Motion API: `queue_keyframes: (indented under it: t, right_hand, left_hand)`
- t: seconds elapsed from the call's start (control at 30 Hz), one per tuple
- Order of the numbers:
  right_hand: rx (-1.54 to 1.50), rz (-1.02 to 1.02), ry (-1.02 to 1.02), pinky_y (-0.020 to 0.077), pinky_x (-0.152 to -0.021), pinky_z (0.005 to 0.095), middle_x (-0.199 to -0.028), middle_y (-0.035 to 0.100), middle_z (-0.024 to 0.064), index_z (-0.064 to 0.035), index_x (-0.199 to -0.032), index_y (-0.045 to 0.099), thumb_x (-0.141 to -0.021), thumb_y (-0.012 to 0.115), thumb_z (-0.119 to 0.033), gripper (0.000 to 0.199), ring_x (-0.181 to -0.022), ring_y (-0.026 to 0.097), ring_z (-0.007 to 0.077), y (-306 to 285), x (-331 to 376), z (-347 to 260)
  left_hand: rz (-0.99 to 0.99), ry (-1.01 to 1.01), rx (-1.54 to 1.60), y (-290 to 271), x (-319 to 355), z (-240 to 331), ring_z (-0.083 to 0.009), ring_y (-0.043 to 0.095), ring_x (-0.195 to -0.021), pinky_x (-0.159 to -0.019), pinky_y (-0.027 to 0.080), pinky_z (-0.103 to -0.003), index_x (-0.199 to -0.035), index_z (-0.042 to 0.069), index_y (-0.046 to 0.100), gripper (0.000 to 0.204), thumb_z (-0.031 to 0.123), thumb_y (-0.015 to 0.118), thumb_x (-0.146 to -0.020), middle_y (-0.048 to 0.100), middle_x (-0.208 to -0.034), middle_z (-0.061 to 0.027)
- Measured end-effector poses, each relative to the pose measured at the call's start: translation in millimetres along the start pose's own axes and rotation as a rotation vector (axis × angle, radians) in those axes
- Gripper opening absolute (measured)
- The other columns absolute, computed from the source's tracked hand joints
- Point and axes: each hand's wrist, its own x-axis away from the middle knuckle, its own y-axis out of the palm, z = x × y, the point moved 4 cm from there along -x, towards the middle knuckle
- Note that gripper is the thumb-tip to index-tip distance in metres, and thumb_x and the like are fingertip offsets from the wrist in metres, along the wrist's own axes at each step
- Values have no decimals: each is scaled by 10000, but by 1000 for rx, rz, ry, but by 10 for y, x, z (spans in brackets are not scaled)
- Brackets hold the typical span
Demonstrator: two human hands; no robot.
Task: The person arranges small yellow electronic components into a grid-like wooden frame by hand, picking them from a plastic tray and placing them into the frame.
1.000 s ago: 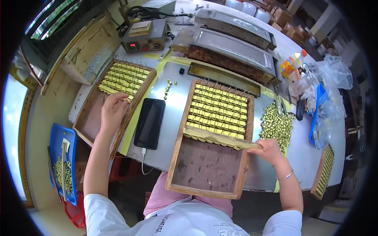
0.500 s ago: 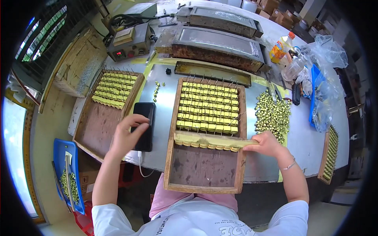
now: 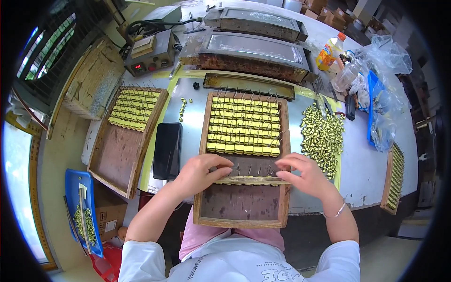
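At the far left we see a blue bin [image 3: 75, 188] on the floor with green pieces in it, and up on the table a wooden tray [image 3: 123, 164] with rows of yellow parts filling only its far end. Just beside that tray lies a black phone [image 3: 167, 150], flat on the metal tabletop [image 3: 376, 164]. Next comes our left hand [image 3: 199, 174], fingers curled down onto the left end of a thin wooden strip [image 3: 249, 180] — pinching it. The strip lies crosswise over the middle tray [image 3: 283, 207], just on our side of that tray's rows of yellow parts [image 3: 243, 126], with thin wire legs standing up along it. Our right hand [image 3: 305, 176] grips the strip's right end the same way, a bracelet at the wrist. Further right a loose heap of yellow-green pieces [image 3: 323, 138] sits on the table, and beyond it clear plastic bags [image 3: 385, 51] and a bottle [image 3: 329, 52].
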Motion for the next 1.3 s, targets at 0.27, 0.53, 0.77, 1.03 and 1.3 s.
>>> queue_keyframes:
  t: [0.27,0.53,0.77,1.03,1.3]
  right_hand:
    - [-372,-302,114,467,-704,252,-841,620,52,-37,-933,674,-789,646,-104,161,-775,579,127,46,-252,195]
    - [-475,-92,57,454,-662,222,-905,610,22,-56,-899,681,-736,706,-83,167,-752,575,91,34,-214,241]
    - [-255,40,114,443,-612,208,-899,600,5,-78,-960,650,-722,725,-120,253,-739,572,72,-163,10,170]
    - [-37,22,164,478,-635,249,-914,600,22,-73,-995,633,-670,759,-142,355,-737,579,119,-177,295,132]
    - [217,-43,178,492,-627,318,-816,628,66,-71,-863,630,-714,717,-329,310,-716,618,234,-115,364,194]
  left_hand:
    - [-10,13,-39,112,-95,77,-236,630,-742,-657,496,-306,-893,47,668,127,104,645,-780,659,-826,-97]
    - [-27,-3,-18,32,-71,127,-204,622,-734,-654,494,-295,-946,56,658,200,105,679,-753,654,-809,-87]
    - [-63,-70,42,4,-35,34,-187,629,-726,-670,506,-282,-975,46,643,220,82,664,-760,653,-833,-88]
    - [101,-73,38,-15,-40,83,-187,635,-719,-657,508,-276,-937,22,641,188,112,664,-773,647,-800,-99]
    - [-106,-184,-120,-74,-14,-13,-207,623,-682,-634,493,-289,-791,45,675,113,145,685,-740,644,-734,-76]
